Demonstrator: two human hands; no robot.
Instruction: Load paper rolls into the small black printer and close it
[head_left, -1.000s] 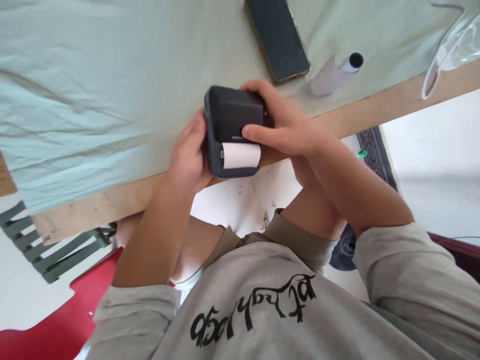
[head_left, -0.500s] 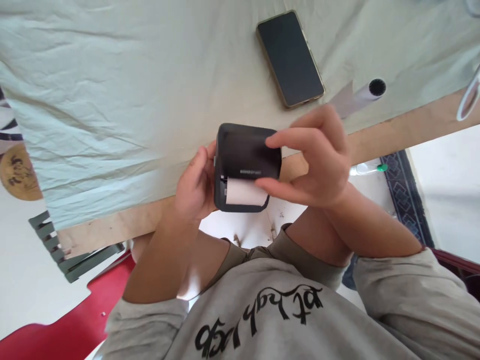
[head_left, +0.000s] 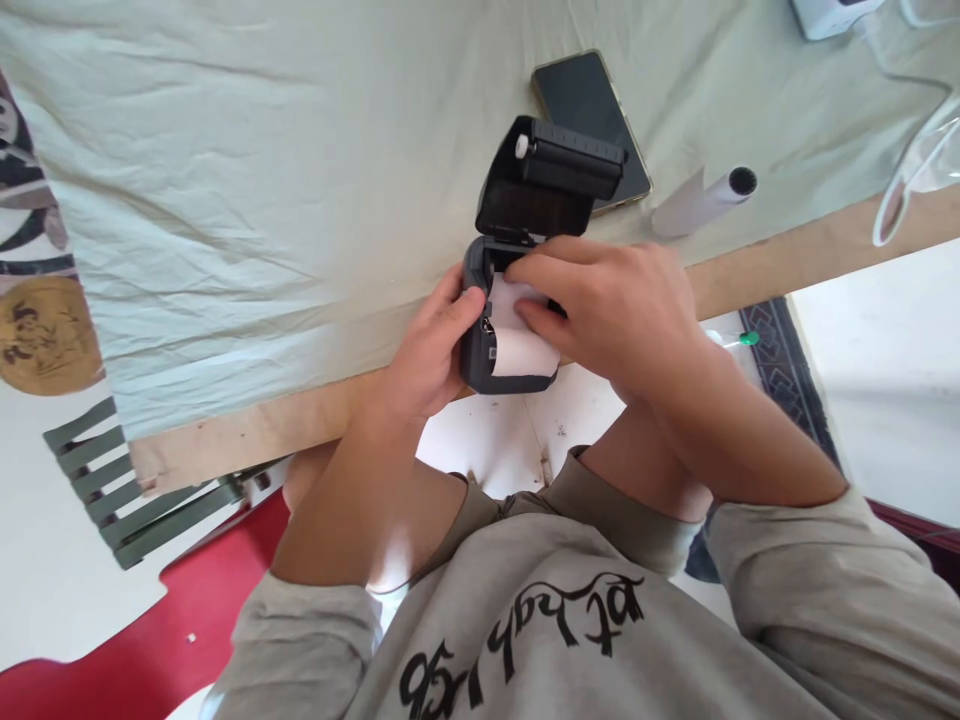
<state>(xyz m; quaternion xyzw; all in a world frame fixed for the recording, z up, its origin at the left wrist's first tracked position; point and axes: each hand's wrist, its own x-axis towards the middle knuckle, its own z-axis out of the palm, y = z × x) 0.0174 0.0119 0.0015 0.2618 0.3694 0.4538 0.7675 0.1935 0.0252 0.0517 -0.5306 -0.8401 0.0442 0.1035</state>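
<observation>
Holding the small black printer (head_left: 480,345) at the near edge of the tabletop (head_left: 225,200), the left hand (head_left: 431,350) had its grip closed around the device's left side, thumb up along the casing. The printer's lid (head_left: 544,180) stood swung open and tilted away from the person, its roller bar at the top edge. A white paper roll (head_left: 521,345) sat in the open compartment, its loose end showing at the front. The right hand (head_left: 615,305) lay over the right side of the printer, fingertips (head_left: 525,270) pressed onto the paper at the mouth of the compartment; how far that grip was closed on the paper could not be told, since the fingers hid the contact.

A pale green cloth (head_left: 262,150) covered the tabletop, leaving a bare wooden strip along the near edge. A dark phone (head_left: 589,105) lay face up just behind the open lid, partly hidden by it. To the right of the phone a second paper roll (head_left: 701,200) rested on its side on the cloth, well apart from the printer. A clear plastic wrapper (head_left: 915,165) lay at the far right edge. Below the tabletop edge were the person's grey sleeves (head_left: 825,590) and a red surface (head_left: 150,640).
</observation>
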